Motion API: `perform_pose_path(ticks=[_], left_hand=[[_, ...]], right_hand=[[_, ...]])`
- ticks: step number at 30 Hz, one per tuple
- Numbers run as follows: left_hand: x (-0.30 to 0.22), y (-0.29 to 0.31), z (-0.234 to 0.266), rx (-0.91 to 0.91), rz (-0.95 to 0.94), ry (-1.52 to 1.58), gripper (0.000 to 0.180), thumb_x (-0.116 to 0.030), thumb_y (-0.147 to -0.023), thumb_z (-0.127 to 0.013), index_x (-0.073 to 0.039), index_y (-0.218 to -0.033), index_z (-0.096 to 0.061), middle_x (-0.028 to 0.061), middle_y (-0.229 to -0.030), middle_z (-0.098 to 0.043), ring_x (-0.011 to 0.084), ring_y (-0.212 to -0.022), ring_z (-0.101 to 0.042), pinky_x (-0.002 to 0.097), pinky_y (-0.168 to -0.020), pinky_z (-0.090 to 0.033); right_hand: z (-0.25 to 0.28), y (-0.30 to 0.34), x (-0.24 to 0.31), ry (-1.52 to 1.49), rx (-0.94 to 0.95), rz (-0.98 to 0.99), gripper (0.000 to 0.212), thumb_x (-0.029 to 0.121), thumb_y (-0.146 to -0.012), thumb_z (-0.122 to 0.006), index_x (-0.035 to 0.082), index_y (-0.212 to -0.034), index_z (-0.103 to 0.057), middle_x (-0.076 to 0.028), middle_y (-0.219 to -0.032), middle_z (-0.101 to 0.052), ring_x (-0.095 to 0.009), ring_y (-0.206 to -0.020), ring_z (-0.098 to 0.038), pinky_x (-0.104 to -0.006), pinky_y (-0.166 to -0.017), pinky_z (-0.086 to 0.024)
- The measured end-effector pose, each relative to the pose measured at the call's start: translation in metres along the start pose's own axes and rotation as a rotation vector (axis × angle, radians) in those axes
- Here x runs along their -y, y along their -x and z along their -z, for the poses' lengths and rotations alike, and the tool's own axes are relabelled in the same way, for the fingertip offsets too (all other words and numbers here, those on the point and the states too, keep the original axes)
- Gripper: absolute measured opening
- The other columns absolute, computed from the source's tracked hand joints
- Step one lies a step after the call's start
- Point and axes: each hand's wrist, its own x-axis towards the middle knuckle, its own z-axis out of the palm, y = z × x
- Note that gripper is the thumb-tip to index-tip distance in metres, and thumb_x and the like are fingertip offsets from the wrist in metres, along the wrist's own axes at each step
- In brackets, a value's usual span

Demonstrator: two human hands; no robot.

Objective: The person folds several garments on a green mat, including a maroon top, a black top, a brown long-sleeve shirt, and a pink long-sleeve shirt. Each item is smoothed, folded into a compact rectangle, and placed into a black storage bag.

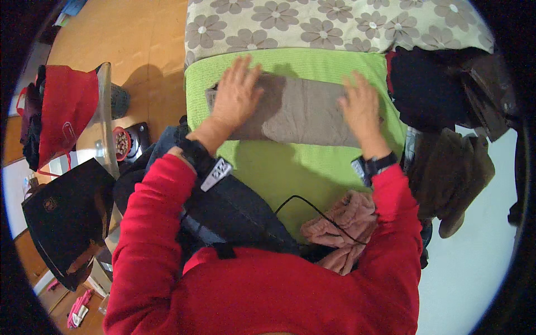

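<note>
Two hands lie flat on one folded grey-brown cloth (298, 114): the left hand (237, 95) presses its left end with fingers spread, and the right hand (362, 106) presses its right end, palm down, neither one gripping anything. The cloth rests in the middle of one bright green towel (268, 167), which is spread over the bench, and behind the towel lies one cover with a flower pattern (335, 22). Each wrist carries one dark band, two in all, and both sleeves are red. One crumpled pink garment (343, 223) sits near the right forearm at the towel's near edge, with a thin black cord running across it. To the right, one heap of dark and brown clothes (446, 117) hangs over the edge of the bench. To the left, one red bag (64, 111) stands open with dark fabric showing inside, one black bag (67, 218) lies below it, and one small round dish (121, 143) holds small brown pieces.
</note>
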Motion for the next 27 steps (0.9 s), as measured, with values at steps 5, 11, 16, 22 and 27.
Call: perform_pose_path(ticks=[5,11,16,22,27], left_hand=[[0.003,0.018,-0.009,0.292,-0.133,-0.039,0.061,-0.043,-0.084,-0.047,-0.013,-0.136,-0.036,0.0086,-0.144,-0.029,0.0276,-0.133,-0.024,0.0500,-0.107,-0.015],[0.006,0.015,-0.012,0.273,-0.096,-0.015,0.062,-0.040,-0.082,-0.051,-0.013,-0.135,-0.036,0.0095,-0.144,-0.028,0.0296,-0.133,-0.025,0.0501,-0.108,-0.016],[0.021,0.028,-0.005,0.240,0.065,-0.074,0.063,-0.042,-0.083,-0.049,-0.014,-0.137,-0.034,0.0094,-0.145,-0.027,0.0281,-0.133,-0.024,0.0506,-0.107,-0.016],[0.034,0.041,0.020,0.267,0.209,-0.205,0.063,-0.038,-0.085,-0.049,-0.016,-0.140,-0.026,0.0096,-0.147,-0.021,0.0302,-0.134,-0.021,0.0518,-0.107,-0.018],[-0.032,0.032,0.015,0.068,-0.105,0.186,0.064,-0.029,-0.082,-0.058,-0.012,-0.137,-0.031,0.0124,-0.145,-0.024,0.0330,-0.134,-0.021,0.0511,-0.107,-0.019]], right_hand=[[-0.024,0.021,0.031,-0.172,0.223,0.087,0.063,0.032,-0.077,-0.061,0.019,-0.134,-0.038,-0.008,-0.143,-0.029,-0.030,-0.132,-0.025,-0.0528,-0.104,-0.022],[-0.037,0.017,0.021,-0.156,0.215,0.007,0.065,0.037,-0.078,-0.058,0.017,-0.136,-0.035,-0.011,-0.144,-0.026,-0.032,-0.133,-0.022,-0.0517,-0.106,-0.018],[-0.034,0.024,0.008,-0.008,0.187,-0.109,0.064,0.039,-0.082,-0.054,0.017,-0.138,-0.032,-0.013,-0.145,-0.024,-0.031,-0.133,-0.023,-0.0522,-0.105,-0.019],[-0.026,0.058,-0.054,-0.047,0.212,-0.576,0.063,0.040,-0.085,-0.051,0.013,-0.137,-0.031,-0.019,-0.141,-0.029,-0.034,-0.130,-0.029,-0.0488,-0.102,-0.026],[-0.028,0.090,-0.076,-0.426,0.135,-0.861,0.068,0.048,-0.081,-0.056,0.003,-0.129,-0.040,-0.021,-0.124,-0.049,-0.039,-0.116,-0.045,-0.0443,-0.096,-0.036]])
